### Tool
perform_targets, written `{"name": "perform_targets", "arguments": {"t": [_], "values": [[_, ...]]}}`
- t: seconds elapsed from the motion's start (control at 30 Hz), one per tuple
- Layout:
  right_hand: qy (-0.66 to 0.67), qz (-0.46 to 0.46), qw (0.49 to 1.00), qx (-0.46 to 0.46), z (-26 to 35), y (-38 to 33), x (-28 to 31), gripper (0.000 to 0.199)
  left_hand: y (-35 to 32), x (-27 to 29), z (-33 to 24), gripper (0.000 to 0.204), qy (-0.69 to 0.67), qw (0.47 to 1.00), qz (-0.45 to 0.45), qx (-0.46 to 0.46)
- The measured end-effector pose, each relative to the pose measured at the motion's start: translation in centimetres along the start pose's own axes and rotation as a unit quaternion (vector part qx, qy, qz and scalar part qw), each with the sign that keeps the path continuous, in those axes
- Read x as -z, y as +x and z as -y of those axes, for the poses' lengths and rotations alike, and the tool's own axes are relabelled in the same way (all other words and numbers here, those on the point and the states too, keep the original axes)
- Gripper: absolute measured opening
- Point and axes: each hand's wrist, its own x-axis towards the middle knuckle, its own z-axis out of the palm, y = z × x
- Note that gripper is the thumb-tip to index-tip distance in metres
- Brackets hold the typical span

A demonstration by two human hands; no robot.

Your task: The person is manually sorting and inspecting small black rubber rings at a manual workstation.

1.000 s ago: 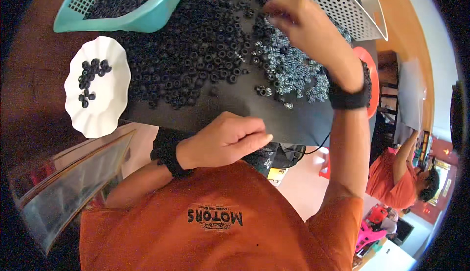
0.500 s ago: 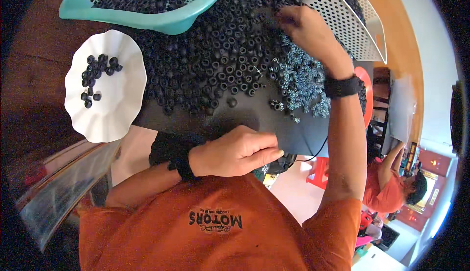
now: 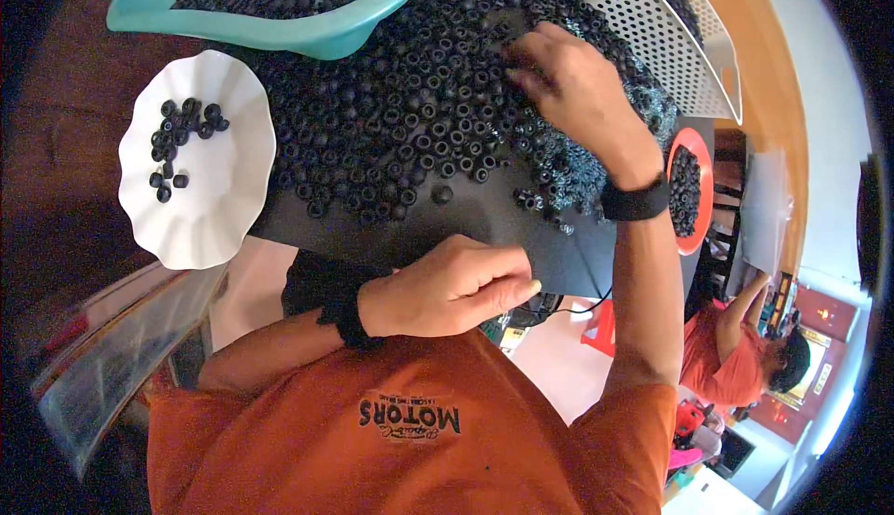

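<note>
I am reaching my right hand [image 3: 568, 82] into the ring pile [image 3: 400, 115] on the dark counter [image 3: 466, 222], fingertips pinching among the black rings; whether the grip is grasping one, I cannot tell. My left hand [image 3: 447, 287] is resting clenched at the counter's near edge, its contents hidden. I am judging a spill risk: a careless sweep could push loose rings off that edge. The white plate [image 3: 209, 208] is holding a few rings. The teal basket [image 3: 307, 31] and white basket [image 3: 684, 45] are being cut off by the frame.
</note>
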Motion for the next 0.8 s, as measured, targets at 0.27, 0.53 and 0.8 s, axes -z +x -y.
{"name": "perform_targets", "arguments": {"t": [0.27,0.53,0.8], "values": [[0.18,-0.049,0.982,0.022,7.0,-6.3,5.0,0.02,0.1,0.9,-1.7,0.025,-0.301,0.927,-0.201,0.1],[0.195,-0.104,0.975,-0.019,9.9,-10.1,3.4,0.025,0.4,0.0,-2.4,0.024,-0.311,0.919,-0.207,0.128],[0.192,-0.15,0.969,-0.032,10.5,-11.0,2.5,0.027,-0.1,0.2,-1.8,0.022,-0.428,0.877,-0.163,0.141]]}}
